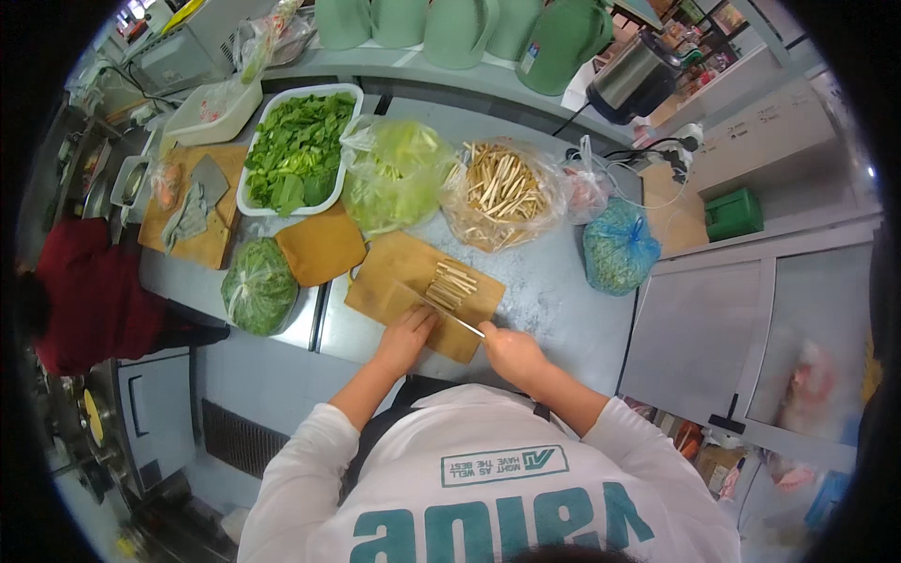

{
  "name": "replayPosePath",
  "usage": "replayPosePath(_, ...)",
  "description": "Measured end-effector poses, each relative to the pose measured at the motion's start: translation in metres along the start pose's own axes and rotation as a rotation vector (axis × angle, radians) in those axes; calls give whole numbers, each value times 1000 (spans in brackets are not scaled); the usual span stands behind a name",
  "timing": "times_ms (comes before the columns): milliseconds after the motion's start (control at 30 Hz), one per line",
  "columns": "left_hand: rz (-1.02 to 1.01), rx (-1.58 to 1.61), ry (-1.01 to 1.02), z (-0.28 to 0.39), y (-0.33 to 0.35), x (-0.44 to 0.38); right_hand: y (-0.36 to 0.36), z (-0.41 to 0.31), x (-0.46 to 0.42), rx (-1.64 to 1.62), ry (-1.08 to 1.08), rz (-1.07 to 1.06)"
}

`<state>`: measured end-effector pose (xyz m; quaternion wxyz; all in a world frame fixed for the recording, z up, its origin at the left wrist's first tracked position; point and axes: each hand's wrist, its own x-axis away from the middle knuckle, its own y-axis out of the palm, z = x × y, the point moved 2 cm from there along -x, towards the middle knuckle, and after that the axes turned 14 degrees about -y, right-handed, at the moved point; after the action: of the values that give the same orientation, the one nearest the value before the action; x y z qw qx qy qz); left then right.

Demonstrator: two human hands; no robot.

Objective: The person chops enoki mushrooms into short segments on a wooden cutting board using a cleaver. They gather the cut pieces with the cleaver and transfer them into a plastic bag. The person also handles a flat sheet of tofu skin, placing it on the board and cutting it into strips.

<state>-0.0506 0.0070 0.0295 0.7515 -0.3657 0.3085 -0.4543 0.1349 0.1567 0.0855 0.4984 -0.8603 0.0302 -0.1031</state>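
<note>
My right hand (512, 352) is closed on the handle of a kitchen knife (454, 317), whose blade lies across a wooden cutting board (380, 281). My left hand (408, 339) rests near the board's lower edge, its fingertips beside the blade on the side nearest me; whether they hold anything there is hidden. Just beyond the blade, a bundle of pale, thin cut stalks (452, 284) lies side by side on the board. An open plastic bag full of longer brown and white stalks (507, 183) stands behind the board.
Left of the board are a brown folded piece (320, 246), bagged greens (260, 285), a white tub of chopped leafy greens (245, 190) and a second board (229, 169) bearing a cleaver and cloth. A blue bag (619, 246) sits right. Another person (98, 295) stands at far left.
</note>
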Motion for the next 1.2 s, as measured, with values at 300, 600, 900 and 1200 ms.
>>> replayPosePath(300,11,-5,-10,-9,8,9,-20,-20,-6,4,2,-107)
replayPosePath(600,-3,-19,-26,-14,10,12,-34,-24,-3,14,-93,-6)
replayPosePath(900,2,7,-15,-8,0,15,-7,-8,-1,-10,-61,62)
replayPosePath(1200,19,8,14,-10,-4,9,-7,-21,-12,-10,23,-32)
